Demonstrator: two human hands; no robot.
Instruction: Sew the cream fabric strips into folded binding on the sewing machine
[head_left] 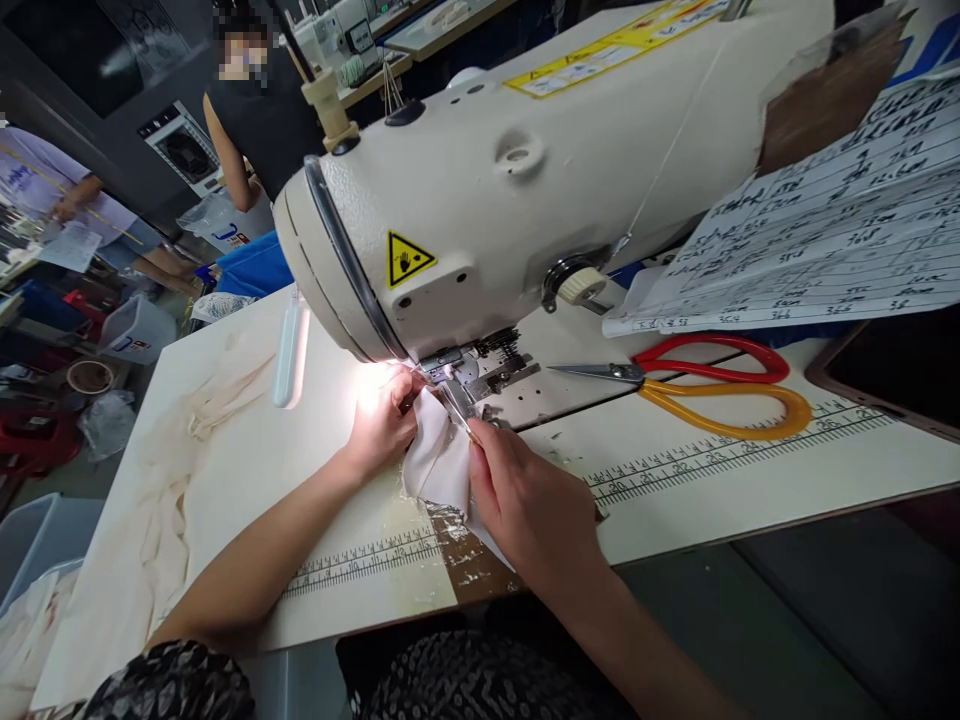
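Observation:
A pale, off-white piece of fabric (439, 455) lies under the head of a sewing machine (420, 180) and hangs toward the table's front edge. My left hand (381, 415) is closed beside the needle area, its fingertips pinching the fabric's left edge; the lamp glare washes out part of it. Closed at the fabric's right edge is my right hand (529, 490), thumb and fingers pressed together. A slim metal piece (459, 400) reaches from the presser area to the right fingertips; I cannot tell whether it is a tool or a machine part.
Red-and-yellow-handled scissors (712, 385) lie right of the machine, near a dark phone-like device (900, 370) and a handwritten sheet (810, 220). Thin fabric strips (169, 530) spread over the table's left side. A light-blue bar (287, 355) lies behind my left hand. Two people stand farther back.

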